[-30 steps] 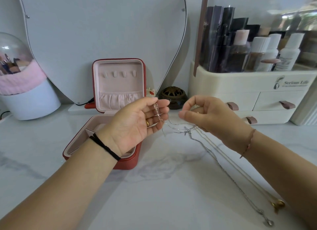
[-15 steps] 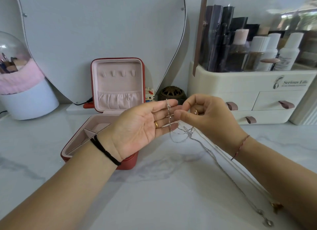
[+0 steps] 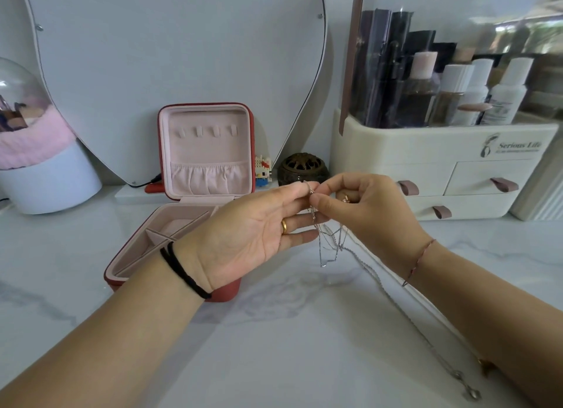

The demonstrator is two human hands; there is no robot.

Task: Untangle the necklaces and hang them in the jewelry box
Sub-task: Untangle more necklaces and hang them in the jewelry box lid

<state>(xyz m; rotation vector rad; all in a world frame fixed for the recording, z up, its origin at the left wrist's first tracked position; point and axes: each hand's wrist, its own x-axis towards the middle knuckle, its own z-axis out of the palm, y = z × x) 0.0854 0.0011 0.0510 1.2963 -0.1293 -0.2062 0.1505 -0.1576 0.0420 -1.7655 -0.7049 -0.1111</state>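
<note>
Tangled thin silver and gold chain necklaces [image 3: 330, 246] are held above mid-bench [image 3: 274, 362], draped over the flat left hand [image 3: 253, 234] and pinched by the right hand [image 3: 365, 212]. Nothing is hung yet in the open red jewelry box [image 3: 251, 151].

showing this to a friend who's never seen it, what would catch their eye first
Two hands meet at centre: the left hand lies palm up with straight fingers, and the right hand pinches tangled silver necklaces draped across them. Behind the left hand stands an open red jewelry box, its lid upright with four empty hooks.
</note>
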